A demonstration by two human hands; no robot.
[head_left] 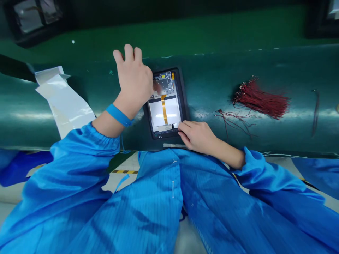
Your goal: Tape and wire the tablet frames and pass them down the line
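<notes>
An opened tablet (181,106) lies on the bench, showing its circuit board (165,84), a silvery battery (157,111) and an orange ribbon cable (164,111). My left hand (135,77) is at its upper left edge, partly covering the board. Three of its fingers are bent and raised; thumb and index finger are hidden beneath the hand, so what they pinch is out of sight. With fingers curled together, my right hand (197,135) grips the tablet's lower right corner. A thin grey strip tool (173,145) lies just below the tablet, its right end reaching under my right hand.
White sheets (67,102) lie to the left. On the right are a bundle of dark red wires (261,98), several loose wires (233,118) and another thin lead (315,113). Dark-framed devices sit at the upper left (34,21) and upper right (324,21).
</notes>
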